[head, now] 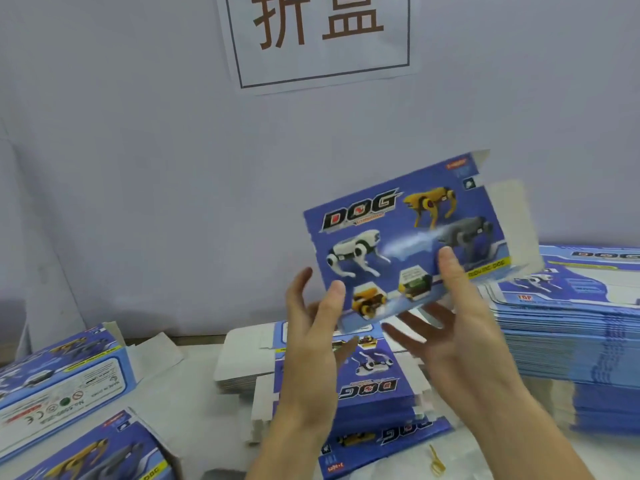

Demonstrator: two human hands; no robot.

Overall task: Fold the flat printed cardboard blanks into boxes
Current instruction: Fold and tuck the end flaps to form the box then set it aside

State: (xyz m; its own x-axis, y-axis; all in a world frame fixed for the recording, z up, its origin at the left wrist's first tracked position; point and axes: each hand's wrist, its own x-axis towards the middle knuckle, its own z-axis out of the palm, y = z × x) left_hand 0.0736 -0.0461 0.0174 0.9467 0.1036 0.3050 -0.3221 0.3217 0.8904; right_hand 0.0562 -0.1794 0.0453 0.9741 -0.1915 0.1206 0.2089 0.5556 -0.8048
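Observation:
A flat blue cardboard blank (398, 237) printed with "DOG" and robot dogs is held up in the air in front of the wall, tilted, its white flaps sticking out at the upper right. My left hand (317, 327) pinches its lower left edge, thumb on the printed face and fingers behind. My right hand (446, 313) holds the lower right part the same way, thumb on the front, fingers spread underneath. Below my hands lies a stack of flat blanks (374, 382) on the table.
A tall stack of flat blanks (581, 327) stands at the right. Two folded boxes (62, 372) (93, 455) lie at the left, flaps open. A white sign with brown characters (318, 32) hangs on the grey wall. A small yellow clip (436, 464) lies on the white table.

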